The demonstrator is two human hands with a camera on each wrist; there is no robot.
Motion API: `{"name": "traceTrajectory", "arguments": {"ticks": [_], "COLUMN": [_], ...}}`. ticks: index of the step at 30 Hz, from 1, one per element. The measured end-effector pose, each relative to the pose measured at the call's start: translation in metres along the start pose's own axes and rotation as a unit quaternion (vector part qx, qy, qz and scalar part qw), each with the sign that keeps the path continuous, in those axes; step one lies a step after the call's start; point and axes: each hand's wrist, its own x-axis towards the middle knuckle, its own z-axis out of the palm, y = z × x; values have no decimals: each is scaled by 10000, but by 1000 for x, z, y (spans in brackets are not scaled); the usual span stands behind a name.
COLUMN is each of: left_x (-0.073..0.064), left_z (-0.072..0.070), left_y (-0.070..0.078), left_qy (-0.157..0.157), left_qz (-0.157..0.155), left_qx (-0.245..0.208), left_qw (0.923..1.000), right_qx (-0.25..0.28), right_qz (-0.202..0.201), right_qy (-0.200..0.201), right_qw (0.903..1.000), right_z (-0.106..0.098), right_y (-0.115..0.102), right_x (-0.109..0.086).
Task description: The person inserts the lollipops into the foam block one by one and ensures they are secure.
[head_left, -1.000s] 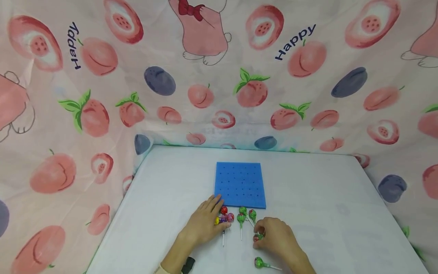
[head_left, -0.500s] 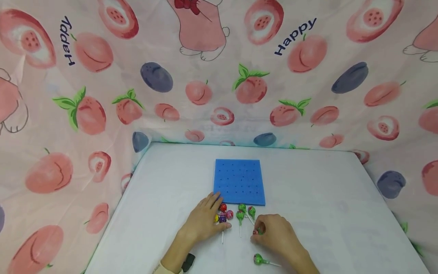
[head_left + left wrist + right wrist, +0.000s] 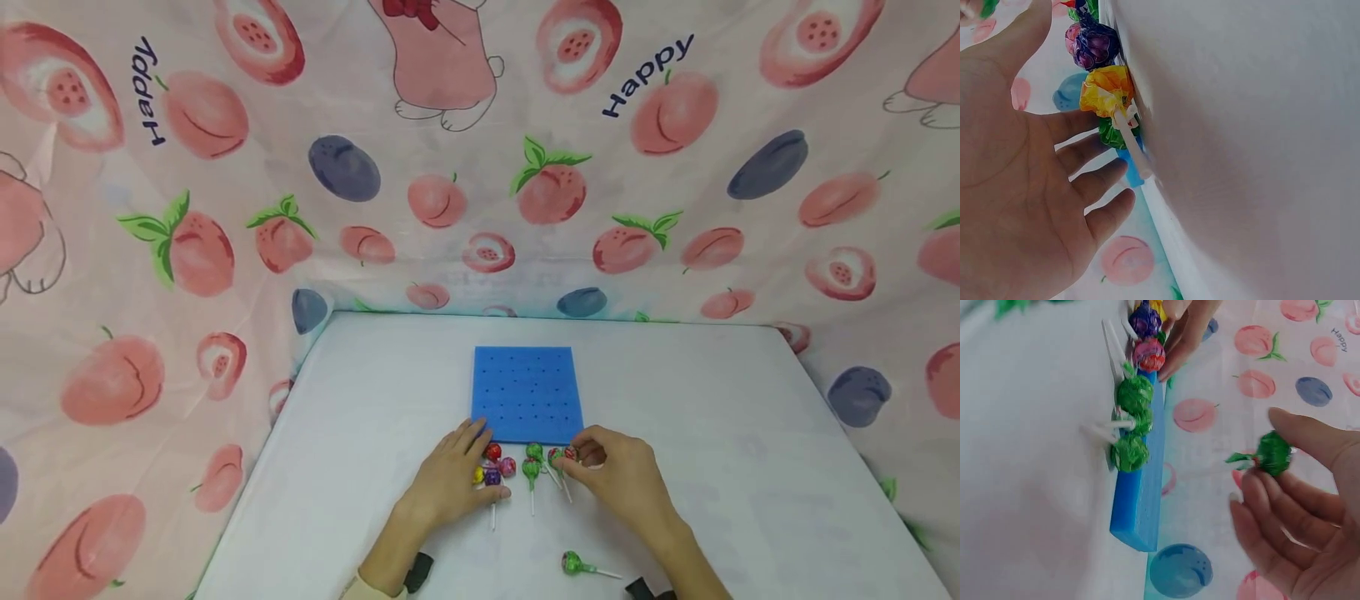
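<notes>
My right hand (image 3: 626, 479) pinches a green-wrapped lollipop (image 3: 1274, 453) between thumb and fingers, near the front right corner of a blue board with small holes (image 3: 525, 392). Three more green lollipops lie just left of it, one being (image 3: 1130, 454), along the board's front edge. With its fingers extended, my left hand (image 3: 446, 483) lies flat beside a small group of lollipops, its fingertips at the board's front left corner. That group has a red lollipop (image 3: 492, 451), a pink one (image 3: 507, 467), a purple one (image 3: 1096, 47) and a yellow one (image 3: 1107, 90).
A single green lollipop (image 3: 572, 563) lies nearer the front of the white table (image 3: 360, 375), its stick pointing right. Fruit-printed cloth (image 3: 480, 192) rises behind and at both sides. Dark wrist straps (image 3: 420, 572) show at the forearms.
My right hand has picked up a lollipop from the table and carried it forward to the right end of the green row. My left hand keeps its place.
</notes>
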Motion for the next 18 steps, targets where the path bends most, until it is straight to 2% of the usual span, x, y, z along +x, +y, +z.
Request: {"name": "traceTrajectory", "arguments": {"ticks": [3, 7, 18], "left_x": [-1, -1, 0], "left_z": [0, -1, 3], "left_y": [1, 1, 1], "left_qy": [-7, 14, 53], "left_qz": [7, -10, 5], "left_qx": [6, 39, 81], "left_qw": [10000, 10000, 10000], "right_qx": [156, 289, 504], "right_qz": [-395, -766, -925], "right_qy": [462, 823, 1290], "right_qw": [9980, 9932, 9860], "right_z": [-1, -2, -3], "right_y": [3, 5, 8], "right_x": [4, 12, 24]}}
